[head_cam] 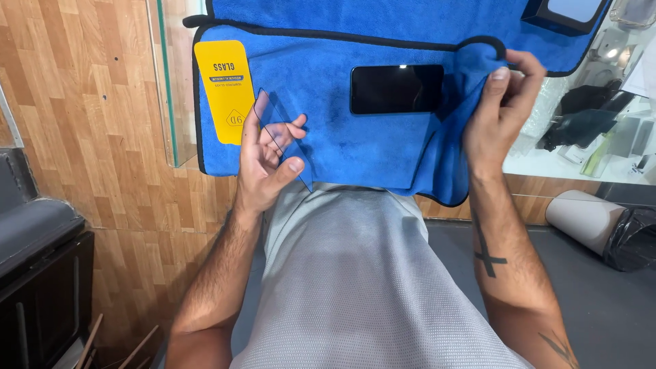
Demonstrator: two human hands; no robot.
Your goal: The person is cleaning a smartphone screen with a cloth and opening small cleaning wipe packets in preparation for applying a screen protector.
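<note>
I see the blue cloth [355, 147] first, spread wide over the glass counter [166, 82] and hanging off its near edge; a second blue fold lies along the far side, edged in black piping. Below it, nearest to me, the grey shirt [355, 273] fills the middle of the view; wooden floor runs down the left, and a white roll [581, 219] lies near the right edge beside something wrapped in black. On the cloth, right of centre, a dark phone [397, 89] lies flat, screen up; to its left rests a yellow packet [224, 90], upright and just touching the cloth's left border. My right hand [502, 109] is closed in a pinch on the cloth's right edge, thumb and fingers gathering the fabric just right of the phone and lifting it into a fold. My left hand [266, 160] is half open, palm turned up; its fingertips and thumb hold a thin clear glass sheet [283, 137] by the edges, tilted, above the near left part of the cloth, between the packet and the phone.
</note>
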